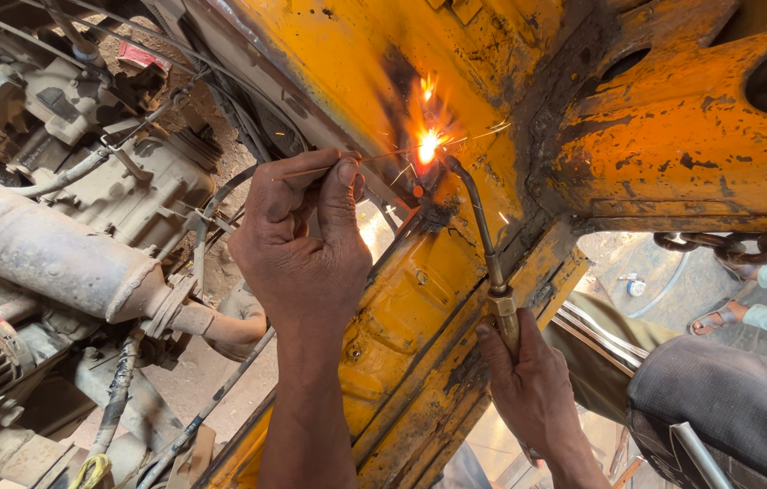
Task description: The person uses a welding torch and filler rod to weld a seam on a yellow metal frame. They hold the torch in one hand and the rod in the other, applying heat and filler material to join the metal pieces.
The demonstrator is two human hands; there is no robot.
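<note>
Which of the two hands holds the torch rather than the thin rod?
The right hand, lower down, grips the torch; the left hand pinches the thin rod.

The yellow rusted frame (673, 136) closes off the whole upper right, with the flame (427, 145) burning against it. The torch's bent tube (479, 226) and the thin filler rod (311, 170) cross the narrow space before it. Left, the engine block (130, 181), exhaust pipe (48, 258) and cables (193, 421) crowd the way; open gaps show only low, between the two hands (306, 249) (533, 389).
</note>
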